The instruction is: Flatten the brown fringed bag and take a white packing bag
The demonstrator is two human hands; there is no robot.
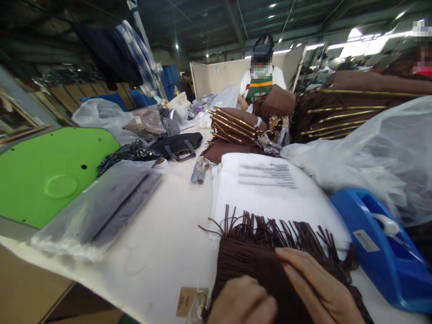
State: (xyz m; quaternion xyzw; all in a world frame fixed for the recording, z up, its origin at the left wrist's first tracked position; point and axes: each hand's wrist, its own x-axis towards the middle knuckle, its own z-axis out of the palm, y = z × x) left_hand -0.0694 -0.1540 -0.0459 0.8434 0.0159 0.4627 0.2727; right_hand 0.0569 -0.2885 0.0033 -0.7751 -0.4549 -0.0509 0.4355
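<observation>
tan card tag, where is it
Head view, bottom, left of centre: the tan card tag lies on the white table, left of the brown fringed fabric piece.

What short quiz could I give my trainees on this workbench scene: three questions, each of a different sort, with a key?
1. True or false: the right hand touches the brown fringed item.

2. Multiple choice: what colour is the panel at the far left of the picture?
(A) red
(B) green
(C) yellow

3. Fill in the blank: the black bag with handles lies to the picture's ____ of the white stack.

Key: 1. True; 2. B; 3. left.
</observation>
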